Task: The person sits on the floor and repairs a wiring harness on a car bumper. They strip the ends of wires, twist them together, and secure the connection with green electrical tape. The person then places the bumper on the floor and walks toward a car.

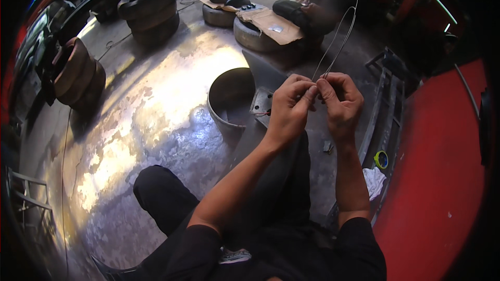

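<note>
In front of me, a thin, pale wire [355,8] bent into a long narrow loop rises from my fingertips, with one end sticking up past the bend. My left hand [290,108] pinches its lower end between thumb and fingers. Close beside it, my right hand [341,105] is closed on the same wire, thumb against forefinger. The exact spot of the grip is partly hidden by the fingers. Below my left hand lies a dark grey panel [263,73] across my lap, bearing a metal plate [260,101] with holes and a short reddish wire.
An open round bucket [229,122] stands before my legs. Stacked tyres [151,18] are at the far left; cardboard [271,25] covers another tyre ahead, near a seated person. A red panel [432,166], a metal frame [383,109], a tape measure [381,160] and white cloth [373,182] are right.
</note>
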`<state>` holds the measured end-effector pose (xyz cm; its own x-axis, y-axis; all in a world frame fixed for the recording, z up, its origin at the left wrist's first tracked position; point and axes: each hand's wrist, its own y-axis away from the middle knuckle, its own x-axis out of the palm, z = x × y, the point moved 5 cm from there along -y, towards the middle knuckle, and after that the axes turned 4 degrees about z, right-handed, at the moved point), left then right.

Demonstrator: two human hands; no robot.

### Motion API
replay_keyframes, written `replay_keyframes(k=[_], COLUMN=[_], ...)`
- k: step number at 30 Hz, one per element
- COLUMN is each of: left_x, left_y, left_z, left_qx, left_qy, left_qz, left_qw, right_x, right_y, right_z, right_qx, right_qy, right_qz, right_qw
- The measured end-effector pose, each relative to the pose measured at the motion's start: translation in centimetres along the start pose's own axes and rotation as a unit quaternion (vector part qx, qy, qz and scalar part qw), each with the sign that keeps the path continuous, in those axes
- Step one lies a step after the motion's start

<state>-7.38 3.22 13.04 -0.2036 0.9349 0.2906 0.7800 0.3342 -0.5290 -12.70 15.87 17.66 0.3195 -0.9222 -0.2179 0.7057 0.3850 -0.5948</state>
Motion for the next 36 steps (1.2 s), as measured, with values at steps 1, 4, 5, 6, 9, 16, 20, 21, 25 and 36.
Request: replay_keyframes(k=[1,4,5,6,9,16,20,21,25,36], left_x=[0.1,0.1,0.1,0.1,0.1,-1.1,-1.0,-0.6,-0.2,-1.0], left_y=[0.0,0.1,0.3,0.3,0.3,0.3,0.4,0.6,0.8,0.8], left_z=[0.1,-0.4,-0.4,-0.5,-0.6,-1.0,-0.3,-0.6,-1.2,-1.9], left_qx=[-0.003,0.000,0.004,0.010,0.029,0.037,0.005,0.011,0.010,0.022], left_qy=[0.008,0.016,0.000,-0.016,-0.032,-0.063,-0.033,-0.045,-0.050,-0.051], left_qz=[0.001,-0.028,-0.027,-0.026,-0.035,-0.067,-0.046,-0.045,-0.047,-0.058], left_qw=[1.000,0.999,1.000,0.999,0.998,0.995,0.998,0.998,0.998,0.997], right_x=[0.2,0.5,0.6,0.7,1.0,2.0,1.3,1.0,2.3,3.4], right_y=[0.2,0.9,1.2,1.3,2.0,4.4,4.9,5.0,4.7,5.2], right_z=[0.4,1.3,1.6,1.8,2.0,2.4,0.8,-0.2,-1.8,-1.9], right_qx=[-0.032,-0.105,-0.125,-0.127,-0.144,-0.253,-0.123,-0.041,0.149,0.228], right_qy=[0.019,0.073,0.090,0.092,0.095,0.156,-0.066,-0.166,-0.226,-0.402], right_qz=[-0.013,-0.031,-0.033,-0.030,-0.022,0.060,0.092,0.096,0.067,0.128], right_qw=[0.999,0.991,0.987,0.987,0.985,0.953,0.986,0.981,0.960,0.878])
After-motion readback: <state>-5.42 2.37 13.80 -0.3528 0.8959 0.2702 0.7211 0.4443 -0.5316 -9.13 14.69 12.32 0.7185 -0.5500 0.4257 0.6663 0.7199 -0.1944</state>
